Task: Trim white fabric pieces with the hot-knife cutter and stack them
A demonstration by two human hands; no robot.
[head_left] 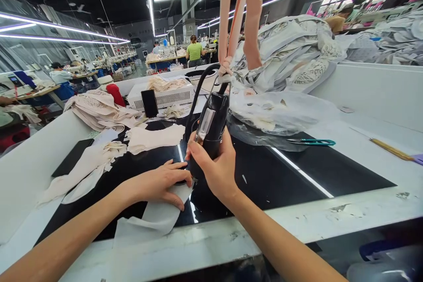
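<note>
My right hand [216, 165] is wrapped around a black corded electric fabric cutter [214, 114], which has a metal plate on its side. Knotted pink cloth strips [234, 17] suspend the cutter from above. Its lower end is mostly hidden behind my fingers. My left hand [165, 181] lies with fingers spread on a piece of thin white fabric [161, 213], close to the cutter's base. This fabric drapes over the table's front edge, on the black glossy tabletop [254, 180].
Pale fabric pieces [155, 137] and a black phone-like slab [72, 157] lie left. Behind stand an upright phone [150, 103] and a white vented box [161, 97]. Teal thread snips [312, 142], clear plastic [284, 110] and a fabric heap [291, 53] are right. Co-workers sit farther off.
</note>
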